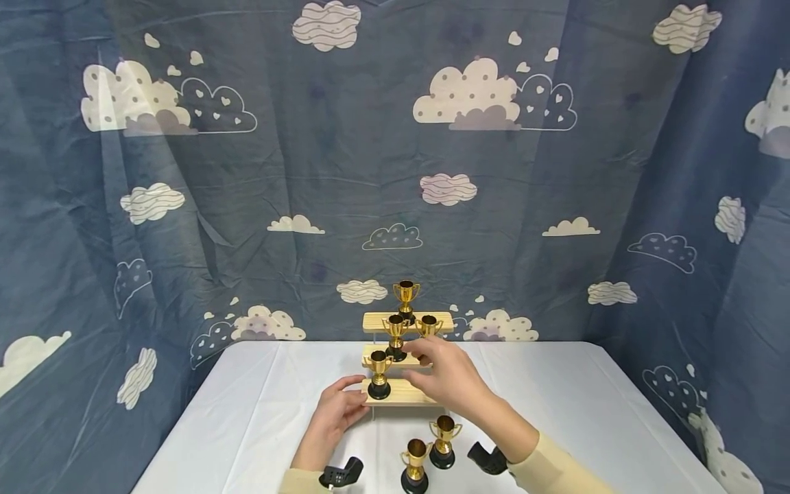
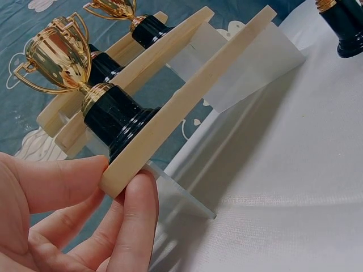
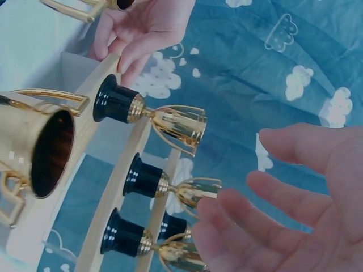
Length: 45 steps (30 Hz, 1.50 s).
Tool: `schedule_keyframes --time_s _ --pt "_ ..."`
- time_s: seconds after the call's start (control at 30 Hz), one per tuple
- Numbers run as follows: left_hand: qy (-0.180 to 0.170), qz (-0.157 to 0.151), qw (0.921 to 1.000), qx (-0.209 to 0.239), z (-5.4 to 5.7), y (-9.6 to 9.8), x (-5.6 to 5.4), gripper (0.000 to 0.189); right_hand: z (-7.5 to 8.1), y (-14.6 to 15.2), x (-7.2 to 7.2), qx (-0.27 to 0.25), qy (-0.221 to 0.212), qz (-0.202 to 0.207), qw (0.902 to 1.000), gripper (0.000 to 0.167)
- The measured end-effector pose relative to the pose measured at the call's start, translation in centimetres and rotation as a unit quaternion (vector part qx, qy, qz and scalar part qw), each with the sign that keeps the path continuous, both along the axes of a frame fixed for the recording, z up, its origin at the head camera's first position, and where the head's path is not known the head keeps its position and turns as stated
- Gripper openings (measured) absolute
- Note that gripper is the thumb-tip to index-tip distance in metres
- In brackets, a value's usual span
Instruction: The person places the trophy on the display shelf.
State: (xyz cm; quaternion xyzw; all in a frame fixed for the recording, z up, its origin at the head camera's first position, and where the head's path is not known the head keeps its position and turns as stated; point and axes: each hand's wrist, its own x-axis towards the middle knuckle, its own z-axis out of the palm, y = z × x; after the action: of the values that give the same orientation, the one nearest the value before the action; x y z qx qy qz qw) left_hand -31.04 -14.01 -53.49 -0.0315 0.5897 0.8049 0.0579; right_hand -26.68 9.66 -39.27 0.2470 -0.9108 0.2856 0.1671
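A three-tier wooden stand (image 1: 407, 393) holds small gold trophy cups with black bases. My left hand (image 1: 333, 415) pinches the left end of its lowest board (image 2: 164, 127) between thumb and fingers, beside the trophy (image 1: 378, 374) on that board. Two trophies, a left one (image 1: 396, 335) and a right one (image 1: 428, 325), stand on the middle board; a single trophy (image 1: 406, 296) is on the top. My right hand (image 1: 449, 374) hovers in front of the middle board, its fingers loosely bent and holding nothing. In the right wrist view its fingertips (image 3: 210, 212) overlap the middle-board cups.
Two more trophies, one nearer (image 1: 415, 466) and one farther (image 1: 444, 442), stand upright on the white tablecloth (image 1: 259, 425) in front of the stand. Clear side supports (image 2: 255, 68) hold up the boards. Behind hangs a blue cloud-print curtain (image 1: 345, 151).
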Motion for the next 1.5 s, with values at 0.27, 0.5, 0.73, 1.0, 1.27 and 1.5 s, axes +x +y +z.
schedule_keyframes --time_s 0.27,0.5,0.73,1.0,1.27,1.5 --pt "-0.005 0.001 1.0 0.0 -0.1 0.1 0.2 0.052 -0.9 1.4 1.1 -0.016 -0.035 -0.014 0.9992 0.039" --pt "-0.002 0.001 1.0 -0.007 -0.1 0.0 -0.1 0.054 -1.3 2.5 1.7 -0.043 -0.067 -0.032 0.9963 0.042" --pt "-0.004 -0.001 1.0 -0.007 -0.3 -0.1 -0.2 0.056 -1.8 3.6 2.0 -0.049 -0.089 -0.032 0.9943 0.04" --pt "-0.007 0.005 0.9999 -0.013 0.2 0.1 0.0 0.052 -2.5 4.5 2.0 -0.044 -0.121 -0.024 0.9914 0.041" --pt "-0.016 0.006 0.9997 -0.016 0.1 0.1 -0.2 0.051 -3.4 5.3 2.0 -0.044 -0.143 0.022 0.9885 0.037" --pt "-0.018 0.009 0.9997 -0.017 0.0 0.1 -0.2 0.051 -4.4 5.5 2.1 -0.029 -0.178 0.043 0.9826 0.041"
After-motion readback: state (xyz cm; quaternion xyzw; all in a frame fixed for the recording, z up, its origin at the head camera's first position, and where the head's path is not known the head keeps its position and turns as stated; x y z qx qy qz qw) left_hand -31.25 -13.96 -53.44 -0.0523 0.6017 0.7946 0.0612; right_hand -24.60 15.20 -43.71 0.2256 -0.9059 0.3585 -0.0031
